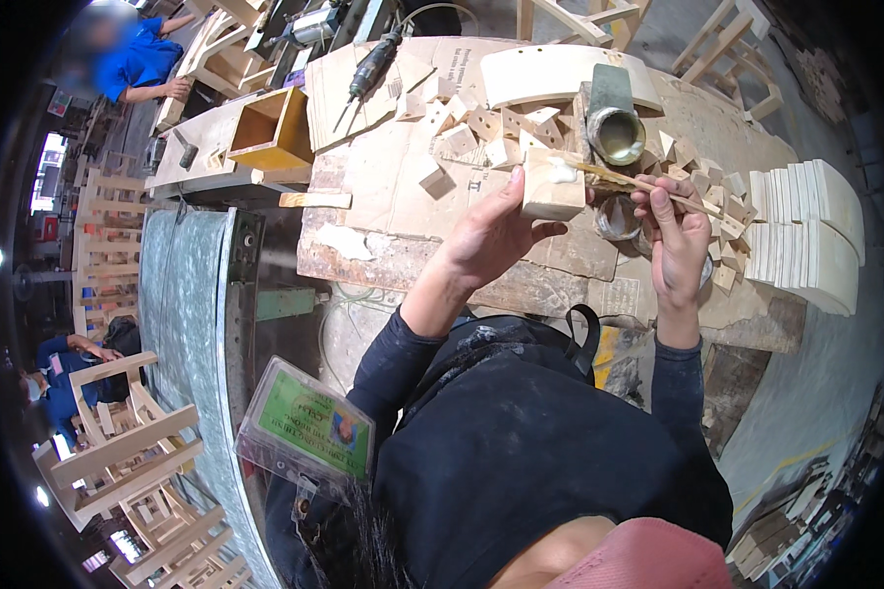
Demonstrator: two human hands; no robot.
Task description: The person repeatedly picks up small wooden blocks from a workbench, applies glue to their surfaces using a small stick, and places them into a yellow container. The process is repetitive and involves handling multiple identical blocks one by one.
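Observation:
My left hand (483, 236) grips a pale wooden block (550, 201) between thumb and fingers, above the near part of the cardboard-covered table. A dab of white paste, apparently glue (564, 173), lies on the block's upper face. Pinched in my right hand (676, 240) is a thin wooden stick (648, 185), its tip touching the paste. Just beyond the block, a round pot (619, 137) with a pale smeared rim lies tilted toward me. A second container (619, 218) stands below the stick, partly hidden by it and my hands.
Loose wooden blocks (459, 139) lie left of the pot, more (732, 211) to its right. A power tool (373, 67), curved white board (525, 77) and stacked curved boards (805, 236) share the table. A yellowish box (271, 130) stands left; a co-worker (133, 61) is at far left.

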